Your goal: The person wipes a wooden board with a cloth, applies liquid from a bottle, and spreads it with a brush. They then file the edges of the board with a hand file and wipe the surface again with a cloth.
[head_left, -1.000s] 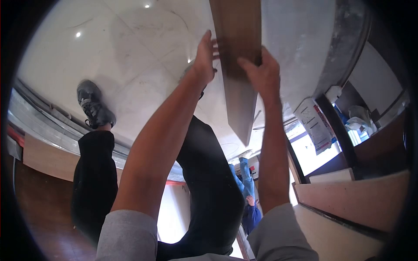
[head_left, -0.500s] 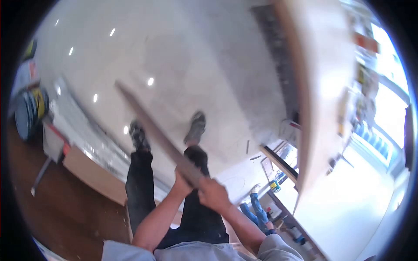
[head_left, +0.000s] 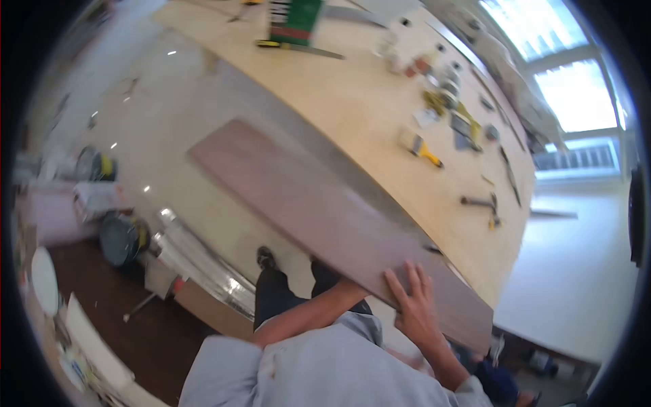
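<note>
A long, flat reddish-brown wooden board slants across the middle of the view, beside the edge of a light wooden worktable. My left hand reaches under the near edge of the board and holds it from below; its fingers are hidden. On the board's upper face, close to its right end, my right hand lies with fingers stretched and apart.
On the worktable lie a paintbrush, a hammer, several bottles and a green container. Buckets and shiny wrapped strips stand at the left. Part of another person shows at lower right.
The board has turned from edge-on to showing its broad face and now lies alongside the worktable. My right hand has opened from its grip to rest flat; my left hand has gone underneath.
</note>
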Tool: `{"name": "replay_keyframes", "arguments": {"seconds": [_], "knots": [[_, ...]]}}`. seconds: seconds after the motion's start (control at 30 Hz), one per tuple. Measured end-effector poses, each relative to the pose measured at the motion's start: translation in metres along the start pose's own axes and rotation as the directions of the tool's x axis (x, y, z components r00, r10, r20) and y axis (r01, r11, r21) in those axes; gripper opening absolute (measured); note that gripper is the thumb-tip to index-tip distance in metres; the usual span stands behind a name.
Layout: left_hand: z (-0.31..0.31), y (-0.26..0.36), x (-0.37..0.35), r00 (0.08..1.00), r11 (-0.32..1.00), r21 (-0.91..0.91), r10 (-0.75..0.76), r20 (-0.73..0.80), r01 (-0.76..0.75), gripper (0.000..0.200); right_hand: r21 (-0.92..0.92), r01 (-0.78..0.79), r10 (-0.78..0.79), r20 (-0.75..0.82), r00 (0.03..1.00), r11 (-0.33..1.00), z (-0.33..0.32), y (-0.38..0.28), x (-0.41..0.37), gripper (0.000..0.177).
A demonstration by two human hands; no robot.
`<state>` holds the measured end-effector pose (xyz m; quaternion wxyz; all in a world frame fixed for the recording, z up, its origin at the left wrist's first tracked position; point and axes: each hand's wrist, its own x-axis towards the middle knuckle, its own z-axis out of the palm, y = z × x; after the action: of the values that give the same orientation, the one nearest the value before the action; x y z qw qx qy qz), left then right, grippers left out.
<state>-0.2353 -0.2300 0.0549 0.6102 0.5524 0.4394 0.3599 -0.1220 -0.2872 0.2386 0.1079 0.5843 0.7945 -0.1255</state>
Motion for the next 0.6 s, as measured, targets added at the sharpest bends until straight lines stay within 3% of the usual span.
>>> {"name": "replay_keyframes", "arguments": {"seconds": [0.1, 0.23, 0.33, 0.47, 0.6], "knots": [[0.016, 0.005, 0.048, 0.976, 0.871, -0.447, -0.218, 0.02, 0.204, 0.052, 0.027, -0.008, 0.01, -0.071, 0.997, 1.0, -0.005, 0.022, 0.012, 0.094], [0.054, -0.002, 0.107, 0.895, 0.429, -0.826, -0.406, 0.186, 0.366, 0.056, 0.049, 0.002, 0.008, -0.217, 0.976, 0.999, -0.001, 0.066, 0.028, 0.097], [0.081, -0.013, 0.149, 0.855, 0.181, -0.91, -0.446, 0.263, 0.374, 0.058, 0.112, -0.009, 0.035, -0.235, 0.971, 0.994, 0.014, 0.106, 0.044, 0.096], [0.106, -0.027, 0.201, 0.824, 0.005, -0.937, -0.478, 0.305, 0.35, 0.062, 0.162, -0.017, 0.053, -0.218, 0.975, 0.987, 0.019, 0.143, 0.076, 0.095], [0.111, -0.041, 0.225, 0.808, -0.098, -0.948, -0.5, 0.311, 0.304, 0.066, 0.078, -0.001, 0.014, -0.156, 0.988, 0.997, 0.028, 0.176, 0.104, 0.095]]}}
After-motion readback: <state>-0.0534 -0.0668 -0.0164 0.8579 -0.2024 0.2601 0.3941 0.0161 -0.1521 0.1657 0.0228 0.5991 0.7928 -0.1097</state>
